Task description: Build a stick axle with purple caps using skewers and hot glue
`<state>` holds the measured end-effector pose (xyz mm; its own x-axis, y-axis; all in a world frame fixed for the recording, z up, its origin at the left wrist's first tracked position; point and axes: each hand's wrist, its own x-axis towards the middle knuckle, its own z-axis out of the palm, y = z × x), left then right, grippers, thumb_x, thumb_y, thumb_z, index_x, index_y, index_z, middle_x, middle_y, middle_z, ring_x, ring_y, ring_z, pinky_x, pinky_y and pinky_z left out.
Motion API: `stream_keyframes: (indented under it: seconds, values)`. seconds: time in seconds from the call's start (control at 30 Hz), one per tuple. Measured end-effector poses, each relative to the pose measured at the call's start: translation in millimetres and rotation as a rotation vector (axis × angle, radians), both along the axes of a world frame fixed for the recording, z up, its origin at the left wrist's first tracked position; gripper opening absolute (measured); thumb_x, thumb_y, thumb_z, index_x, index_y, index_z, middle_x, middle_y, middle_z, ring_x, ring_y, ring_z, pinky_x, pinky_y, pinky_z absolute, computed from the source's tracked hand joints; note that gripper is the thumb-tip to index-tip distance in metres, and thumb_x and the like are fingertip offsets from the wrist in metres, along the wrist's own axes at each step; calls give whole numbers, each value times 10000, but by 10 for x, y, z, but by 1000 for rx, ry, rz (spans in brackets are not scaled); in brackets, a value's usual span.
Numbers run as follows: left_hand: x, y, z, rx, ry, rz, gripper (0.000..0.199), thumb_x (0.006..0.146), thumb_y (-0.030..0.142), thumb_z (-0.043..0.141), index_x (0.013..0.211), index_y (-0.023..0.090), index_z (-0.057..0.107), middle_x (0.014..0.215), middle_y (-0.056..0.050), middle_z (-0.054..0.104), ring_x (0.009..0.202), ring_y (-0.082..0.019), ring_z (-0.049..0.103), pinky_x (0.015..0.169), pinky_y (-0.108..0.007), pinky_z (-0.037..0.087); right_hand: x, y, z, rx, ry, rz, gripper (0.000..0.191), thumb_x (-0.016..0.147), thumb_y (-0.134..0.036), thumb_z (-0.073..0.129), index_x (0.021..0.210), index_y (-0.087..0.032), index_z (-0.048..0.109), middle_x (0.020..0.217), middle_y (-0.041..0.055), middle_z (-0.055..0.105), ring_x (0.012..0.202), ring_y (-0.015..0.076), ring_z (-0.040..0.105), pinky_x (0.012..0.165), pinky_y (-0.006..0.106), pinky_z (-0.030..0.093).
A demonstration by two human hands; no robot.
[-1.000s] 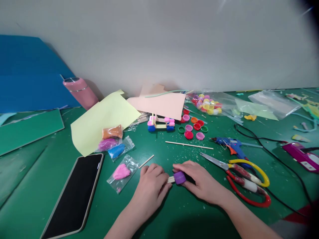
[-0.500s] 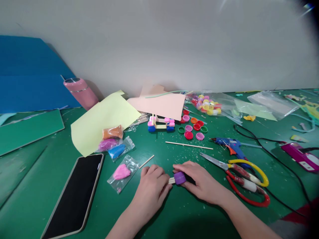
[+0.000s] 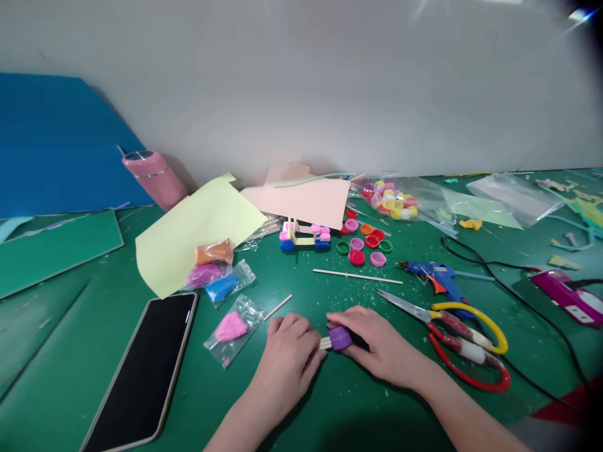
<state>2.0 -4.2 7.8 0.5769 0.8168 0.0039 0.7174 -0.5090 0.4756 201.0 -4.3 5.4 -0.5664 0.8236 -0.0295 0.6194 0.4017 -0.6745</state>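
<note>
Pale wooden sticks (image 3: 325, 343) run side by side between my two hands, low in the middle of the view. My left hand (image 3: 293, 351) is closed over their left end, which its fingers hide. At their right end sits a purple bottle cap (image 3: 340, 338), gripped between the thumb and fingers of my right hand (image 3: 375, 342). A short loose stick (image 3: 277, 307) lies just beyond my left hand, and a longer stick (image 3: 358, 276) lies beyond my right. Behind them stands a small model car (image 3: 305, 240) of sticks with pink and blue parts.
Scissors (image 3: 414, 307) and a blue glue gun (image 3: 436, 273) with a black cord lie at right. Several coloured caps (image 3: 357, 257) are spread behind the long stick. A phone (image 3: 141, 370), bagged clay (image 3: 230, 326), yellow paper (image 3: 188, 220) and a pink bottle (image 3: 155, 179) are at left.
The view has shifted very slightly. Both hands keep the same hold on the sticks and the purple cap.
</note>
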Motion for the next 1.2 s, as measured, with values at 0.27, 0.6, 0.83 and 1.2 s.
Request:
stream_keyframes:
  seconds: [0.27, 0.6, 0.83, 1.2]
  values:
    - [-23, 0, -18, 12, -29, 18, 172, 841, 216, 454, 749, 175, 594, 763, -43, 585, 795, -218, 508, 709, -382, 349, 26, -1, 24, 31, 22, -20, 453, 807, -164, 524, 1250, -219, 446, 1162, 61, 570, 1047, 203, 476, 917, 372, 374]
    - [-49, -1, -34, 24, -106, 54, 158, 836, 202, 455, 779, 178, 601, 749, -43, 596, 761, -209, 521, 708, -378, 355, 344, 25, 62, 273, 78, -523, 243, 841, -306, 484, 1059, -213, 542, 1015, 76, 599, 905, 203, 570, 767, 325, 472]
    - [-54, 6, -37, -13, -191, 134, 109, 795, 196, 516, 742, 178, 610, 658, -20, 607, 694, -192, 539, 676, -351, 360, 1292, 54, 29, 278, -324, -988, 271, 758, -374, 513, 955, -191, 539, 911, 93, 600, 765, 241, 590, 585, 325, 451]
    - [-47, 19, -21, -57, -209, 171, 118, 779, 195, 518, 750, 189, 632, 654, -24, 637, 684, -196, 559, 679, -352, 382, 1802, 22, -132, 59, -362, -962, 254, 733, -408, 530, 879, -201, 541, 846, 114, 643, 747, 261, 625, 651, 347, 450]
